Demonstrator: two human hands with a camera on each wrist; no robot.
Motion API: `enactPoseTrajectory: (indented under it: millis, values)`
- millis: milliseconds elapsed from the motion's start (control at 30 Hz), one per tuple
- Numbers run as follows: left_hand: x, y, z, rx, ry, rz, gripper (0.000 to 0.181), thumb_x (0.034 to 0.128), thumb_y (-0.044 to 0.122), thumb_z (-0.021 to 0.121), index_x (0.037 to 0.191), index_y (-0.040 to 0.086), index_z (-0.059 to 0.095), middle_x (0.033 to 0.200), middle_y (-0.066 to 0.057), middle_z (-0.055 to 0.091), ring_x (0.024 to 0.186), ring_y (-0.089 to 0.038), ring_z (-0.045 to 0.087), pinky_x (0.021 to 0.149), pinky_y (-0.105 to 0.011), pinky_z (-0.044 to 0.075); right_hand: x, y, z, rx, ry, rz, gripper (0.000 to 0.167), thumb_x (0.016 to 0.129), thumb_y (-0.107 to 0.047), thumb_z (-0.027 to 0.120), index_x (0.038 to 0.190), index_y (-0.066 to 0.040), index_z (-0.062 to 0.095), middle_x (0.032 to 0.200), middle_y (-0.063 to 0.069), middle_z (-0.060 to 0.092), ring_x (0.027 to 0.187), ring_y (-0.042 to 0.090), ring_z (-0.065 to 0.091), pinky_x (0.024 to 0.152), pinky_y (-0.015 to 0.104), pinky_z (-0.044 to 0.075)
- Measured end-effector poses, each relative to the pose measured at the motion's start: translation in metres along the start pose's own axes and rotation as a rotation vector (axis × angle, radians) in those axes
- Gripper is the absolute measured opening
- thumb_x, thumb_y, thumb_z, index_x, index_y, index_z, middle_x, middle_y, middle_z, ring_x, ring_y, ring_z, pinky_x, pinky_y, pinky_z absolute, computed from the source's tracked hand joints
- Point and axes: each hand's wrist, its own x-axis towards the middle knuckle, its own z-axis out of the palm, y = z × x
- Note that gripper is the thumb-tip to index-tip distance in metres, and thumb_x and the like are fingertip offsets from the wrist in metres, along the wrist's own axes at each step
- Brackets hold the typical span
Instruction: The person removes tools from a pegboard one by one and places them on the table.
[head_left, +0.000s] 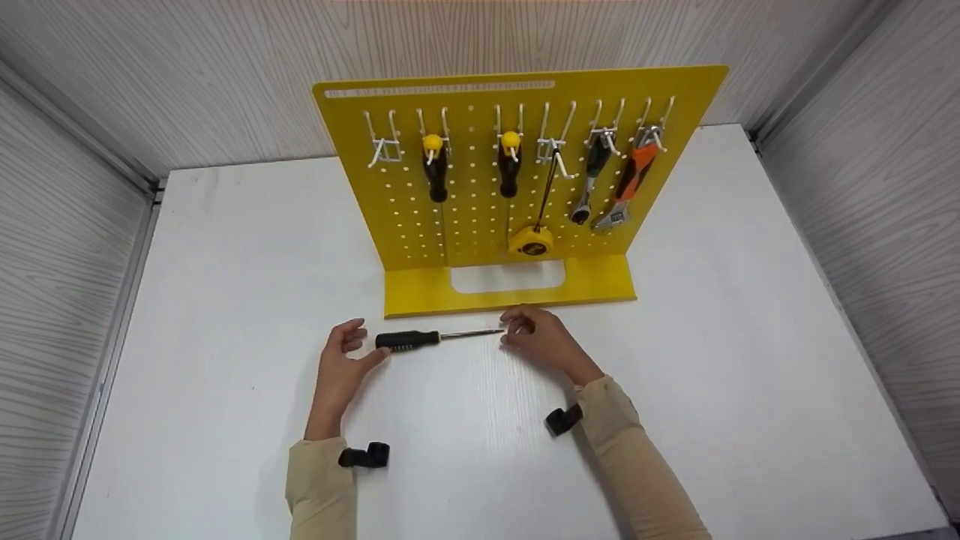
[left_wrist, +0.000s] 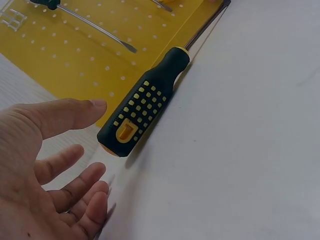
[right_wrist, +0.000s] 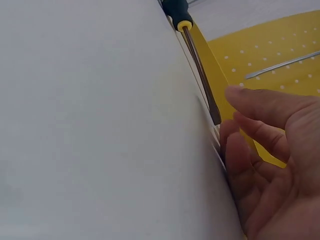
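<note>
A flat-blade screwdriver [head_left: 409, 340] with a black-green handle lies on the white table, its handle toward the left and its blade pointing right. My left hand [head_left: 346, 367] is beside the handle end, thumb and fingers spread. In the left wrist view that hand [left_wrist: 60, 160] holds nothing, and the thumb is close to the handle [left_wrist: 142, 107]; whether it touches I cannot tell. Near the blade tip, my right hand [head_left: 544, 341] has loosely bent fingers. The right wrist view shows the blade [right_wrist: 201, 75] ending just short of this hand [right_wrist: 275, 160], which grips nothing.
Behind the screwdriver stands a yellow pegboard [head_left: 472, 180] with white hooks. On it hang two screwdrivers [head_left: 436, 176] [head_left: 509, 172], a tape measure [head_left: 532, 241], a ratchet wrench [head_left: 596, 169] and an orange-handled adjustable wrench [head_left: 634, 174]. The white table [head_left: 225, 300] meets wood-grain walls.
</note>
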Motion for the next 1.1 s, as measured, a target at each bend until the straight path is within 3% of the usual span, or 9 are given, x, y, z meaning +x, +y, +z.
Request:
enactPoseTrajectory:
  millis: [233,600,900,1100]
  values:
    - [-0.001,0.006,-0.003,0.007,0.021,0.015,0.071,0.0855,0.016,0.072,0.145,0.009,0.033,0.144,-0.015,0.04,0.134,-0.03,0.034,0.112,-0.046,0.031,-0.005,0.003,-0.007,0.118,-0.066,0.006,0.042,0.088,-0.017,0.071,0.127,-0.009,0.058,0.116,0.012,0.06,0.093,0.016,0.058,0.077,0.024,0.048]
    - [-0.005,0.022,-0.004,-0.008,0.038,0.079,0.071,0.087,0.017,0.071,0.146,0.01,0.031,0.143,-0.013,0.042,0.13,-0.028,0.039,0.106,-0.041,0.034,-0.01,-0.009,-0.004,0.13,-0.053,-0.016,0.05,0.089,-0.023,0.07,0.133,-0.01,0.05,0.123,0.013,0.056,0.099,0.021,0.057,0.085,0.031,0.046]
    - [-0.003,0.041,0.0,-0.018,0.061,0.135,0.065,0.088,0.018,0.07,0.143,0.008,0.037,0.143,-0.013,0.043,0.13,-0.027,0.039,0.105,-0.041,0.035,-0.009,-0.027,-0.003,0.223,-0.037,-0.069,0.057,0.092,-0.022,0.066,0.143,-0.009,0.043,0.142,0.013,0.048,0.127,0.03,0.049,0.109,0.047,0.036]
    - [0.001,0.062,0.003,-0.026,0.067,0.212,0.064,0.0881,0.018,0.07,0.143,0.008,0.038,0.141,-0.015,0.044,0.129,-0.03,0.04,0.103,-0.041,0.036,-0.006,-0.039,-0.003,0.319,-0.055,-0.053,0.067,0.092,-0.027,0.065,0.149,-0.014,0.032,0.152,0.007,0.038,0.138,0.027,0.039,0.111,0.048,0.036]
